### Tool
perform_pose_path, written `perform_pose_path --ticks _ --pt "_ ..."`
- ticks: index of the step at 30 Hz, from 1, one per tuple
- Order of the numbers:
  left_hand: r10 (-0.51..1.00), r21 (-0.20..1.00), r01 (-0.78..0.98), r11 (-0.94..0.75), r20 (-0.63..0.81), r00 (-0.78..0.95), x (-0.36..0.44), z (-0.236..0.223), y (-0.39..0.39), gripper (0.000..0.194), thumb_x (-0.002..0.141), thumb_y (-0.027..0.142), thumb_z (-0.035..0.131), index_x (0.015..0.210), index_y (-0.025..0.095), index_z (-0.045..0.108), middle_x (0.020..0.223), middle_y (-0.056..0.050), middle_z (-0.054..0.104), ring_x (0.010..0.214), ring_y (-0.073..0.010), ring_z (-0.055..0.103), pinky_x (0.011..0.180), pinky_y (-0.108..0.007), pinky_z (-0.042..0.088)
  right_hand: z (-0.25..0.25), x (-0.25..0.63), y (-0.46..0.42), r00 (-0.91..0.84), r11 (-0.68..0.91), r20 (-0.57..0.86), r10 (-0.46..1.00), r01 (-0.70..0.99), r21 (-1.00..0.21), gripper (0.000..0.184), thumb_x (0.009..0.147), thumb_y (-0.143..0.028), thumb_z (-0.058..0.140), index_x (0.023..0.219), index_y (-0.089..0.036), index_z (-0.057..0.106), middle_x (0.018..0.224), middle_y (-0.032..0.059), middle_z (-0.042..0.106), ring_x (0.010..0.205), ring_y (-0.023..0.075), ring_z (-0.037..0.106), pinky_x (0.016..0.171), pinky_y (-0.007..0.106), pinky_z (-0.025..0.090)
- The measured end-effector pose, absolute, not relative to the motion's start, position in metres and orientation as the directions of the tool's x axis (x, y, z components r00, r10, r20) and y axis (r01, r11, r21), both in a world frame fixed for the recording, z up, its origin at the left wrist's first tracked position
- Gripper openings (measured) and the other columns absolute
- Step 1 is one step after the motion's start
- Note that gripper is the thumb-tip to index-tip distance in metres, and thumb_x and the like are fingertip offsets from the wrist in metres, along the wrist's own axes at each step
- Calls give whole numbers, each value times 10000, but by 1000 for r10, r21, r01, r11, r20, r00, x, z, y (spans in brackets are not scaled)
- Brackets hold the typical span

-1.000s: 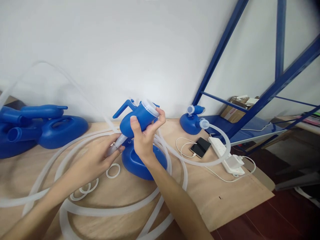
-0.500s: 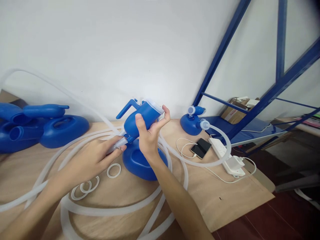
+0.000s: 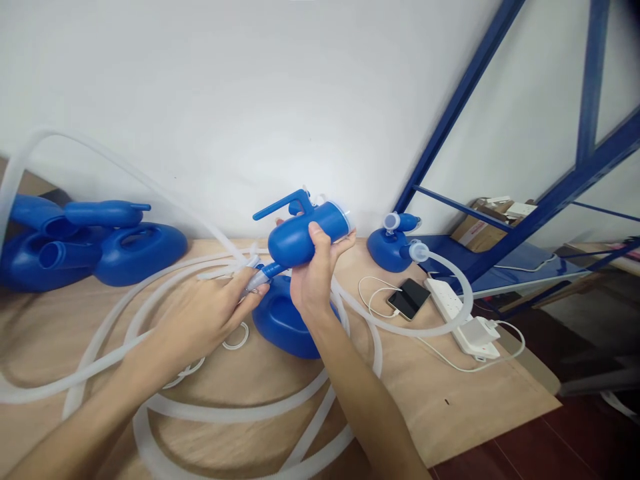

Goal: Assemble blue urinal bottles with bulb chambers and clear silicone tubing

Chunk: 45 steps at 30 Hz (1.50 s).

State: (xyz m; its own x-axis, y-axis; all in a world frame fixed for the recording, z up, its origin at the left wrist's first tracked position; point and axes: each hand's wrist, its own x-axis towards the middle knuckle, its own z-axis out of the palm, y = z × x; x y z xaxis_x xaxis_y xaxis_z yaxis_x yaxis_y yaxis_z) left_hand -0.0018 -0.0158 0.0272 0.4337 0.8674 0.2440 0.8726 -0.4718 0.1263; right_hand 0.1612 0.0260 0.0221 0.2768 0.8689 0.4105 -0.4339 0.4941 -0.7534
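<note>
Two hands, both busy: left hand pinching the hose end, right hand wrapped round one blue cup, held above one of four blue jugs. Looks like the fitting-onto-spout step; next push probably calls for straight alignment. Also one phone, one power strip.

Tan flat wooden tabletop: you can pass low at lower right.
Translucent looped plastic hose: blocks your low sweep across lower centre.
Blue rounded plastic bottles: crowd your way at middle left.
White oblong plastic power strip: bars you right of centre.
</note>
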Motion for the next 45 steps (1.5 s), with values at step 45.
perform_pose_path --ticks 45 --pt "897 895 292 -337 210 390 20 21 -32 552 994 632 475 1392 261 566 783 7 638 574 -155 539 537 -273 411 35 177 26 341 392 195 920 -758 -521 363 804 -531 684 991 -220 700 947 22 775 953 240 777 894 433 648"
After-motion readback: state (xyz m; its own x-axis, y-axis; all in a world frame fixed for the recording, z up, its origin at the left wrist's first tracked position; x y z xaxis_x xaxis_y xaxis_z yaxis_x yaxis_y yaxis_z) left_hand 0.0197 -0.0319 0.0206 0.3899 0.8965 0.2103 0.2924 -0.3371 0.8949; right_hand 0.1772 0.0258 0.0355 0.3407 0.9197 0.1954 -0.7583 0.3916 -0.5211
